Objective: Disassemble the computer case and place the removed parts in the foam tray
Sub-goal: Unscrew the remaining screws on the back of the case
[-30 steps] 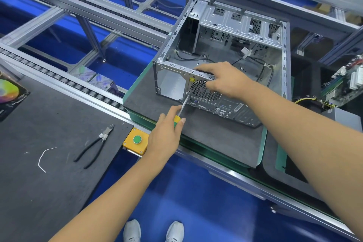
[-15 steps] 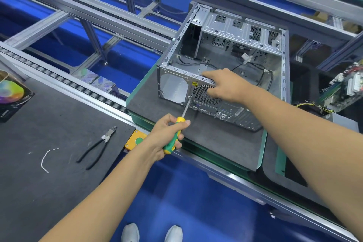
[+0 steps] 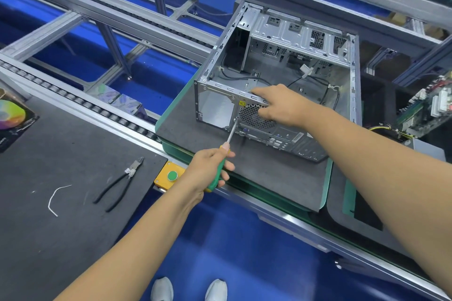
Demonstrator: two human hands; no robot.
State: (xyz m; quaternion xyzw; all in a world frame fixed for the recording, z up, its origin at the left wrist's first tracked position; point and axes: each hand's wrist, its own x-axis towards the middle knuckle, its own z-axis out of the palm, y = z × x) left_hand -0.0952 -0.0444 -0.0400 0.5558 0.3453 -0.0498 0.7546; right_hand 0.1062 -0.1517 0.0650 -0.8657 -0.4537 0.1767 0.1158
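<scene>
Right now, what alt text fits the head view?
A left hand drives a green-handled screwdriver into the rear panel of an open computer case, which the right hand steadies. Pliers lie to the left.

On the dark mat [image 3: 61, 239] at the left lie black-handled pliers [image 3: 117, 183], and a bent white wire piece [image 3: 55, 197] is near its left edge. A yellow box with a green button [image 3: 170, 176] sits at the mat's right corner. A colourful disc [image 3: 11, 113] lies at the far left.
</scene>
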